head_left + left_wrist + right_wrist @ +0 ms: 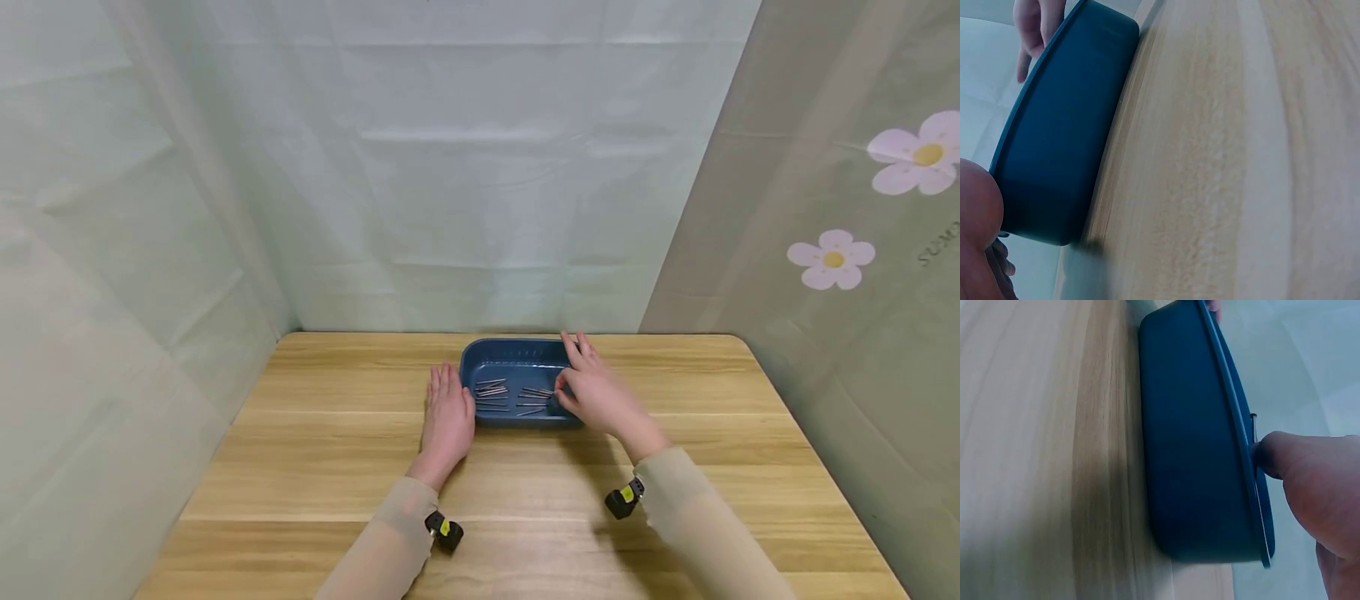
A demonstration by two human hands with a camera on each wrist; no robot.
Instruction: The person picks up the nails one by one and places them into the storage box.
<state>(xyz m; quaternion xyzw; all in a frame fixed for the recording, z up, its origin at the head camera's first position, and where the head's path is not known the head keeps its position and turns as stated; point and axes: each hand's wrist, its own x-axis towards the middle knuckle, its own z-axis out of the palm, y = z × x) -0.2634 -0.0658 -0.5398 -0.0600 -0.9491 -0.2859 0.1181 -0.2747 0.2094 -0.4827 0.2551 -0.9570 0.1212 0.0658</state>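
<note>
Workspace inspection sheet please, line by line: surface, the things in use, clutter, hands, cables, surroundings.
Surface: wooden table, light planks.
Things in use: blue tray near the far edge, thin metal nails lying loose inside.
Clutter: nothing seen.
Hands: left hand lies flat on the table against the tray's left side; right hand is over the tray's right rim, thumb inside, fingers straight.
Cables: nothing seen.
Surroundings: pale curtain behind and left; flower-print sheet on the right.
</note>
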